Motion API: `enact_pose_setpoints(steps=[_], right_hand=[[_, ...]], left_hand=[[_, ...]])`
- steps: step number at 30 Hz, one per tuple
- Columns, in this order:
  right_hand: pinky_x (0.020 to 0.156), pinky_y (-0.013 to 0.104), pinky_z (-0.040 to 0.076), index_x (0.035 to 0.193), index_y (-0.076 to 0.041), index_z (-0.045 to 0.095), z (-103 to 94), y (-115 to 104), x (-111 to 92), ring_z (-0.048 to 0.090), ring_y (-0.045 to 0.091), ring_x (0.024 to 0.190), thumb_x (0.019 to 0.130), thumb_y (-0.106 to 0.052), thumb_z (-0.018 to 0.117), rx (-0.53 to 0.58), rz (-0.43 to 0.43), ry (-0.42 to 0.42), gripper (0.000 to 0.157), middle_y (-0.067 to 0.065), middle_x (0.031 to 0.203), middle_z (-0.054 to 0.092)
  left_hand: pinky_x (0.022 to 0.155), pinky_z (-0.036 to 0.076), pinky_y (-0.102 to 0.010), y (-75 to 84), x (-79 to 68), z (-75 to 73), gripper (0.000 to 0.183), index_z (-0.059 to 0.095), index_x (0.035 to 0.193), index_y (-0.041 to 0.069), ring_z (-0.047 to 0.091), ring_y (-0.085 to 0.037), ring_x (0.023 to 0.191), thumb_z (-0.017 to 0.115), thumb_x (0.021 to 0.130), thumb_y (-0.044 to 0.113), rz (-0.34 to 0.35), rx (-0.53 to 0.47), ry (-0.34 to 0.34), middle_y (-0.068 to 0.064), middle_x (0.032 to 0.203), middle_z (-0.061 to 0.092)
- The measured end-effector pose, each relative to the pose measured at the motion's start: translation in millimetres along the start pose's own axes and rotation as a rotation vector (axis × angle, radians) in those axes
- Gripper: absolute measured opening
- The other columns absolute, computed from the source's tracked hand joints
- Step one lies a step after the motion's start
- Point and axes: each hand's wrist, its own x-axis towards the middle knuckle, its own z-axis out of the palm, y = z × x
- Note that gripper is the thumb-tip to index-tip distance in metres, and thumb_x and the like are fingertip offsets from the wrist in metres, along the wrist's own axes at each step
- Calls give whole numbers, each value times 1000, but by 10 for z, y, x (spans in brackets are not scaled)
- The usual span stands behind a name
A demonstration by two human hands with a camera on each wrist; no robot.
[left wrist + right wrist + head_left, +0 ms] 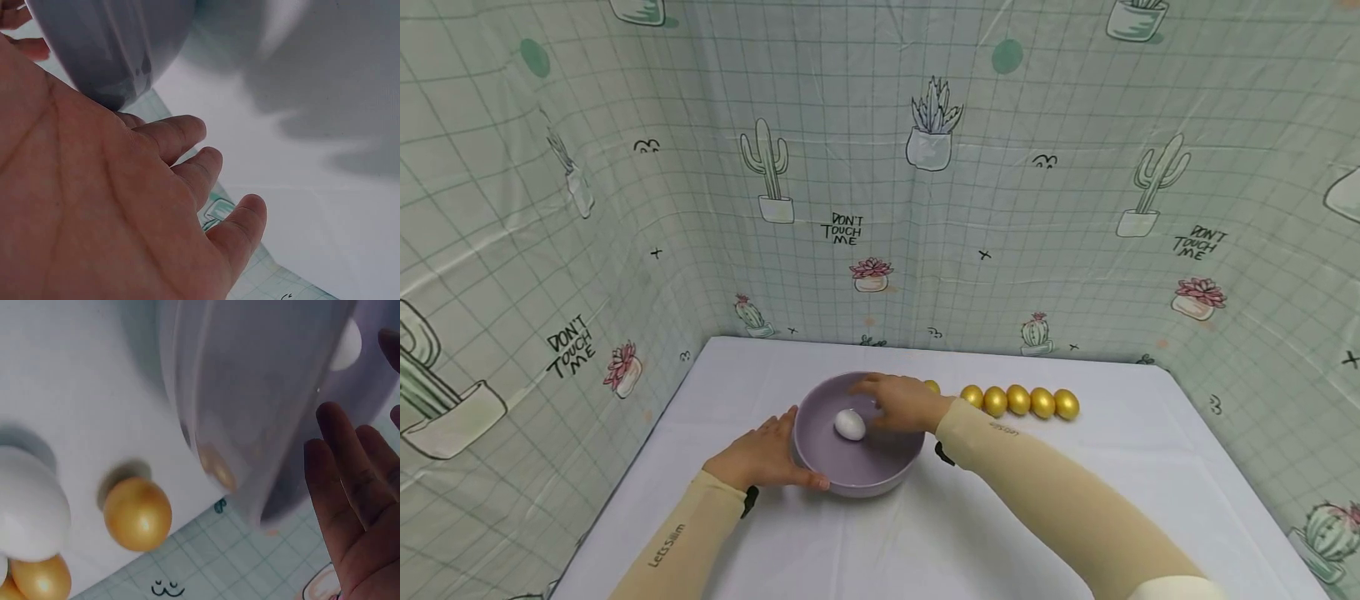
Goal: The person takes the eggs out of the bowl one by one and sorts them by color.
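A purple bowl [857,487] stands on the white table with a white egg [850,425] lying inside it. My left hand [760,454] rests against the bowl's outer left side, its thumb along the near rim and its fingers spread. In the left wrist view, several of those fingers [194,178] reach out past the bowl. Over the bowl's right part hovers my right hand [902,402], fingers loosely extended beside the egg. Nothing shows between the right fingers [350,462] in the right wrist view, where the bowl's wall hides part of the egg.
Right of the bowl, several gold eggs [1018,400] form a row, partly behind the right forearm. One gold egg [137,514] sits apart, near the bowl. Another white egg [31,506] appears in the right wrist view. A patterned cloth wall [880,200] encloses the table.
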Motion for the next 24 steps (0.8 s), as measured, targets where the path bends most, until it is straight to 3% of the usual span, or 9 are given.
enact_pose_setpoints(steps=[8, 15, 24], right_hand=[[88, 33, 52, 142, -19, 56, 180, -41, 98, 63, 10, 99, 91, -27, 75, -38, -40, -6, 55, 6, 138, 54], [93, 31, 49, 145, -21, 53, 286, -56, 143, 60, 10, 102, 87, -20, 78, -97, -83, -22, 63, 4, 140, 54], [102, 27, 42, 141, -18, 57, 343, -78, 138, 56, 12, 119, 87, -18, 79, -75, -134, -45, 59, 0, 138, 56]], left_hand=[[105, 35, -62, -25, 11, 15, 138, 21, 154, -7, 31, -46, 141, 82, 60, 73, 3, 1, 2, -26, 156, 32], [105, 35, -61, -16, 4, 9, 138, 21, 154, -7, 31, -46, 141, 82, 60, 72, 15, -2, 10, -25, 156, 31], [104, 37, -61, -19, 2, 10, 139, 22, 154, -7, 33, -45, 140, 82, 59, 73, 14, -2, 21, -25, 155, 33]])
